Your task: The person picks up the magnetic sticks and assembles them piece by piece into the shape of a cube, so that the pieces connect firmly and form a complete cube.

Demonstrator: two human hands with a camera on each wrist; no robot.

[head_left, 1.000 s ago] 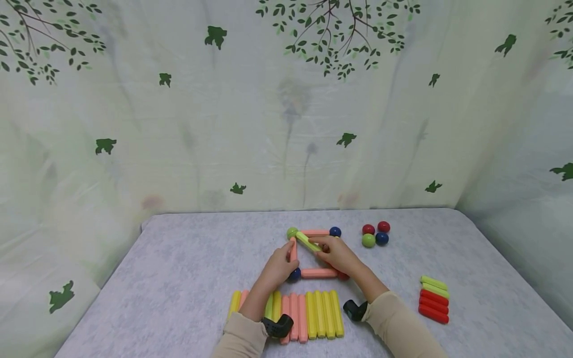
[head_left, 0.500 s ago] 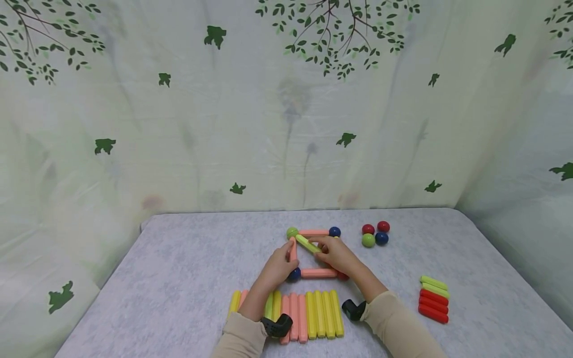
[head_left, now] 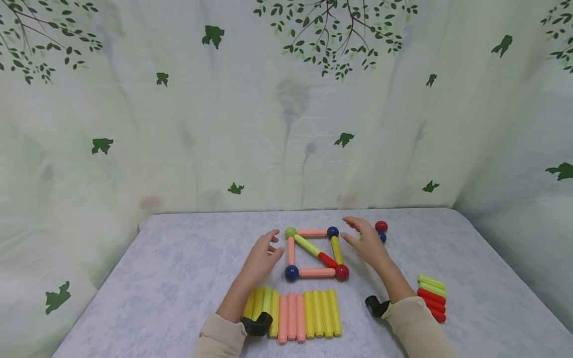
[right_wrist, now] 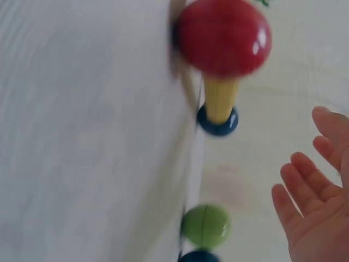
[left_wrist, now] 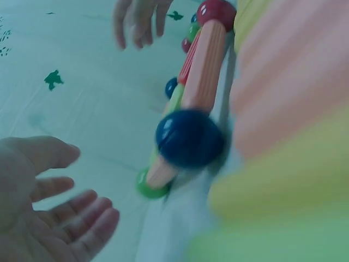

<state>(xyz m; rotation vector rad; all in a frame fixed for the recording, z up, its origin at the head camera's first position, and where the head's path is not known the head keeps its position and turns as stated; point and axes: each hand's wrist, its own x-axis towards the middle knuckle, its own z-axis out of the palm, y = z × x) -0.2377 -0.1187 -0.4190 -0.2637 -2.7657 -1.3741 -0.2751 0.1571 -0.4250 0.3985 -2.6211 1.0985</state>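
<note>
Square frame (head_left: 315, 252) of sticks and balls, crossed by a green-and-red diagonal (head_left: 315, 251), lying flat on the desk (head_left: 179, 268) midway between its side edges. Left hand (head_left: 261, 256) and right hand (head_left: 368, 242) flank it, fingers spread, holding nothing, clear of the frame. Row of sticks (head_left: 304, 308) along the near edge; loose balls (head_left: 381, 230) behind the right hand.

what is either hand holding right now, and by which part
Nothing is held. The left hand and the right hand are both open, apart from the stick-and-ball square between them.
</note>
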